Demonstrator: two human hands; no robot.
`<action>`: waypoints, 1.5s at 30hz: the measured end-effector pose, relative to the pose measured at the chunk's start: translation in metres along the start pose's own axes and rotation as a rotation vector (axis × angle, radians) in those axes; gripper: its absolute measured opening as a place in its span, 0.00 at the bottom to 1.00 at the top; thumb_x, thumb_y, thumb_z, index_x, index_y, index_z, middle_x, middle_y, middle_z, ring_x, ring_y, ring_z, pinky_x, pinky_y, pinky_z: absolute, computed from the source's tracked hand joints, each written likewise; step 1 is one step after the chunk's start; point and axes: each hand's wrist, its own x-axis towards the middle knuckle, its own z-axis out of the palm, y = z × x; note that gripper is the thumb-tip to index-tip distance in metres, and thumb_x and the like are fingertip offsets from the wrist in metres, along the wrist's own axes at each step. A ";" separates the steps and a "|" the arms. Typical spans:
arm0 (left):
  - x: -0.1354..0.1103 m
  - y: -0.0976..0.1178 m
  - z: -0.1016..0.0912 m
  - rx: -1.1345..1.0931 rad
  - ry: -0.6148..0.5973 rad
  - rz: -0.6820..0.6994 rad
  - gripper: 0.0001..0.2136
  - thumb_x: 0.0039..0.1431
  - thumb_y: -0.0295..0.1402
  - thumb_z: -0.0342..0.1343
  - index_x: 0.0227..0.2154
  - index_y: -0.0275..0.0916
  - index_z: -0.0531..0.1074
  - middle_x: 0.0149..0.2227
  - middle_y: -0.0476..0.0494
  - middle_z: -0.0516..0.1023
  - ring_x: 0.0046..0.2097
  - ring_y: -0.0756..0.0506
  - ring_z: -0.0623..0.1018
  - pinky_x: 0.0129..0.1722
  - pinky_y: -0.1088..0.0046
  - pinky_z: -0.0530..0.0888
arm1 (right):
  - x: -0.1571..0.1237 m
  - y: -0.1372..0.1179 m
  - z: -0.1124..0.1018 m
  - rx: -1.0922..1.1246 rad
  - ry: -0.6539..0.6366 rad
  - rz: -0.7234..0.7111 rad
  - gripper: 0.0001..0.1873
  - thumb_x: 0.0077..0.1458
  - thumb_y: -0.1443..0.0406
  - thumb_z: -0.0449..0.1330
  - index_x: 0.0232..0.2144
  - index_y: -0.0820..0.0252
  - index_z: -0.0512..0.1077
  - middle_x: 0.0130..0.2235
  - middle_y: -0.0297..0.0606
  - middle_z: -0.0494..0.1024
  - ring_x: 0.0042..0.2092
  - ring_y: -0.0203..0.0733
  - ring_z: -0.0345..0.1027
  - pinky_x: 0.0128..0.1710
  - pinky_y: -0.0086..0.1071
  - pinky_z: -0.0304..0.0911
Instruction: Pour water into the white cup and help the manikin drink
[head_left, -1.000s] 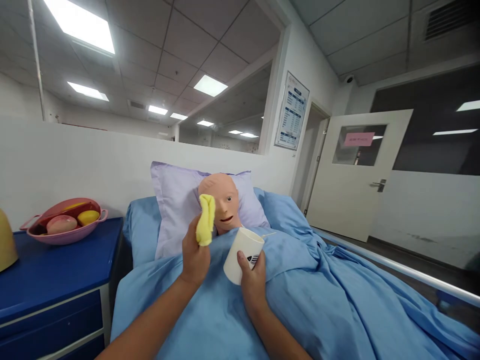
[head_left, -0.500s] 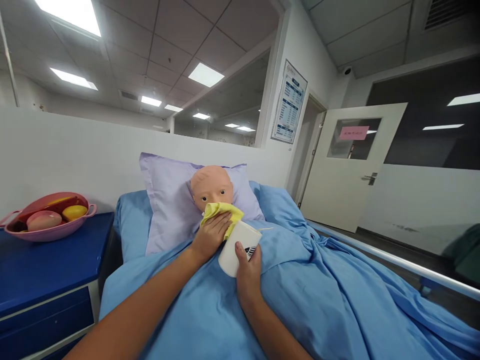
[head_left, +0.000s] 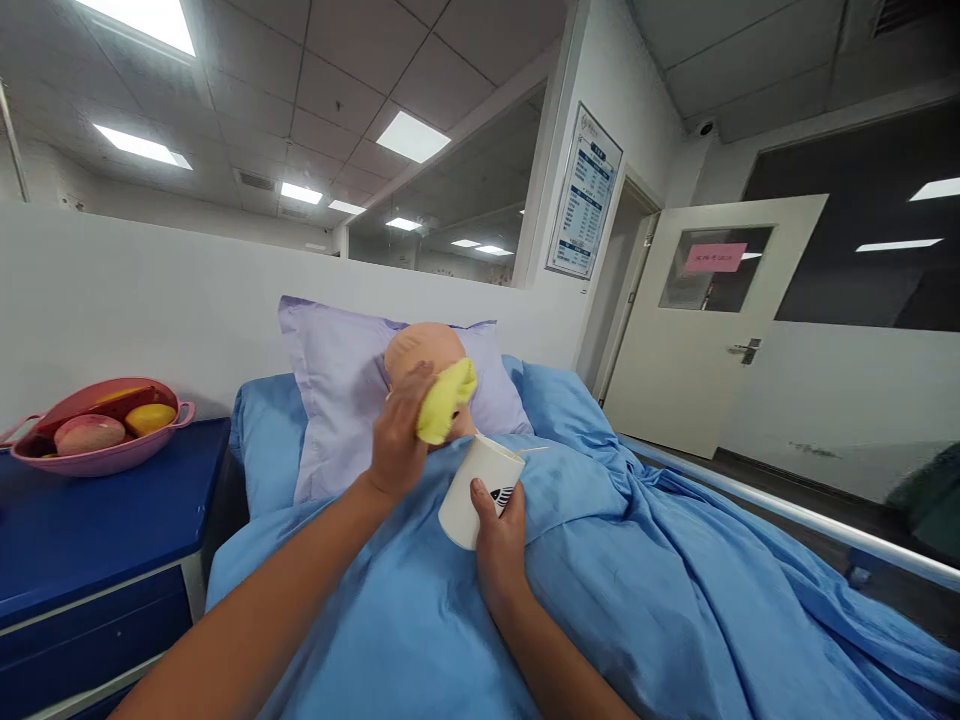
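A manikin's head (head_left: 424, 345) rests on a lilac pillow (head_left: 330, 400), with blue bedding (head_left: 600, 560) drawn up to its chin. My left hand (head_left: 401, 430) is closed on a yellow cloth (head_left: 448, 400) in front of the manikin's face and hides most of it; whether the cloth touches the face I cannot tell. My right hand (head_left: 501, 530) grips a white cup (head_left: 476, 490) with a black printed mark, tilted above the bedding near the manikin's chest. A thin pale stick (head_left: 534, 449) shows at the cup's rim. What is inside the cup is hidden.
On the left, a blue bedside cabinet (head_left: 112, 520) bears a pink basket (head_left: 105, 462) of fruit. A pale bed rail (head_left: 787, 510) runs along the right side. Beyond it, a door (head_left: 697, 370) stands ajar. A low white wall (head_left: 150, 290) is behind the bed.
My left hand has moved up with the yellow cloth, from the manikin's mouth to before its upper face, and the hand has turned. The right hand and cup have stayed nearly still.
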 end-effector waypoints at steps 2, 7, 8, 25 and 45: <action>-0.002 -0.004 0.010 0.015 -0.177 0.096 0.19 0.66 0.29 0.43 0.59 0.38 0.61 0.62 0.37 0.65 0.65 0.42 0.60 0.65 0.54 0.61 | 0.000 0.001 0.000 0.016 -0.011 -0.006 0.29 0.47 0.50 0.64 0.48 0.55 0.65 0.38 0.35 0.73 0.36 0.44 0.70 0.36 0.37 0.69; -0.033 -0.018 0.019 0.047 -0.517 0.062 0.18 0.67 0.29 0.39 0.55 0.35 0.66 0.59 0.35 0.69 0.64 0.44 0.63 0.65 0.57 0.60 | 0.003 0.006 0.001 0.035 -0.003 -0.032 0.30 0.48 0.51 0.63 0.50 0.54 0.64 0.41 0.36 0.74 0.39 0.44 0.69 0.38 0.37 0.67; -0.040 -0.020 0.018 0.037 -0.532 0.031 0.18 0.67 0.30 0.40 0.55 0.35 0.67 0.59 0.35 0.68 0.63 0.44 0.64 0.65 0.57 0.60 | 0.003 0.006 0.001 0.028 0.002 -0.031 0.30 0.47 0.51 0.64 0.50 0.55 0.65 0.41 0.36 0.74 0.39 0.44 0.69 0.38 0.37 0.67; -0.025 -0.006 0.018 -0.068 -0.426 -0.013 0.18 0.65 0.28 0.43 0.55 0.38 0.66 0.58 0.37 0.70 0.63 0.43 0.64 0.64 0.52 0.61 | 0.003 0.006 0.001 0.062 -0.027 -0.007 0.31 0.47 0.49 0.64 0.49 0.55 0.64 0.41 0.37 0.74 0.39 0.45 0.70 0.38 0.38 0.68; -0.030 0.045 -0.076 -0.695 0.205 -1.377 0.22 0.52 0.43 0.62 0.49 0.40 0.71 0.43 0.39 0.80 0.42 0.39 0.81 0.41 0.60 0.79 | -0.009 -0.008 0.007 -0.035 -0.193 -0.074 0.26 0.42 0.51 0.66 0.42 0.57 0.70 0.32 0.35 0.77 0.33 0.43 0.69 0.32 0.36 0.66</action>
